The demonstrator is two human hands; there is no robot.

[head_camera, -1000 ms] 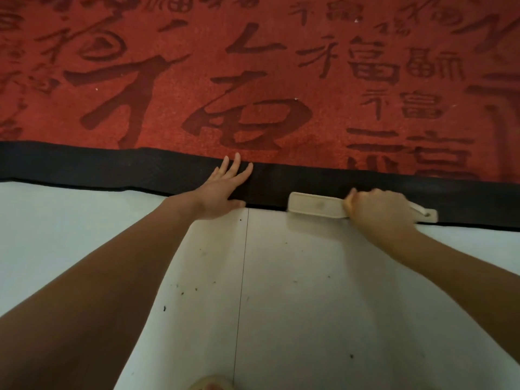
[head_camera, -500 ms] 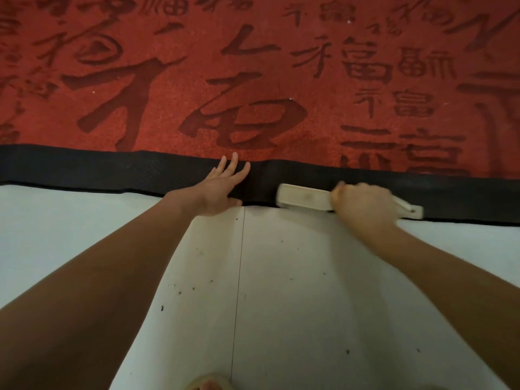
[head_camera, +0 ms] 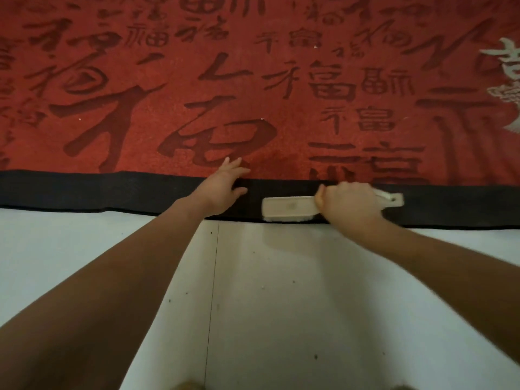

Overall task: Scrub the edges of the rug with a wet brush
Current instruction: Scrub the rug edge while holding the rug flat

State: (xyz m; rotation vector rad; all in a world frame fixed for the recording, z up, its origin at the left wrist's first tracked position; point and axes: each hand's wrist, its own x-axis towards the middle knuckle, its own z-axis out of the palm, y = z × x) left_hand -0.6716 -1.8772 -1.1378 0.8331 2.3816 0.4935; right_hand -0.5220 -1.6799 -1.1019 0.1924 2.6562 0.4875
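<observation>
A red rug with dark calligraphy fills the upper half of the view; its black border runs left to right along the near edge. My left hand lies flat on the border, fingers straight and reaching onto the red pile. My right hand grips the handle of a cream scrub brush. The brush lies lengthwise on the black border, its bristles showing at the rug's near edge and its handle end sticking out to the right of my fist.
White floor tiles with small dark specks and a thin grout line lie between me and the rug. A pale embroidered motif sits on the rug at the far right.
Both hands have moved farther onto the rug: the left fingers now reach the red pile, and the brush sits fully on the black border instead of at its floor edge.
</observation>
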